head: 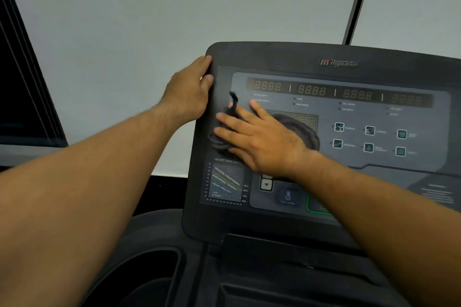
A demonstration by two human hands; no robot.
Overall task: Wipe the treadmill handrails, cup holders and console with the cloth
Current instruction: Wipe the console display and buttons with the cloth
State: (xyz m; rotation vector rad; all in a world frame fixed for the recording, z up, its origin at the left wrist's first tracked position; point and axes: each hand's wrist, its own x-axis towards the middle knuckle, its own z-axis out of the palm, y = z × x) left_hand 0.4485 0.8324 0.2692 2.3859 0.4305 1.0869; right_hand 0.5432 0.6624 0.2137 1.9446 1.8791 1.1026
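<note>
Flat right hand [259, 142] presses dark crumpled cloth [305, 131] on black treadmill console [274, 57]; left hand [189, 92] grips its edge. Pressure may trigger keys [266, 184].

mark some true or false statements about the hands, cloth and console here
1. The right hand presses a dark cloth against the console with straight fingers. True.
2. The left hand hangs free of the console. False: it grips the console's left edge, thumb on the front.
3. The cloth lies in the cup holder. False: it is on the console face, under the right hand.
4. The cloth sits on the left part of the console, below the row of number displays. True.
</note>
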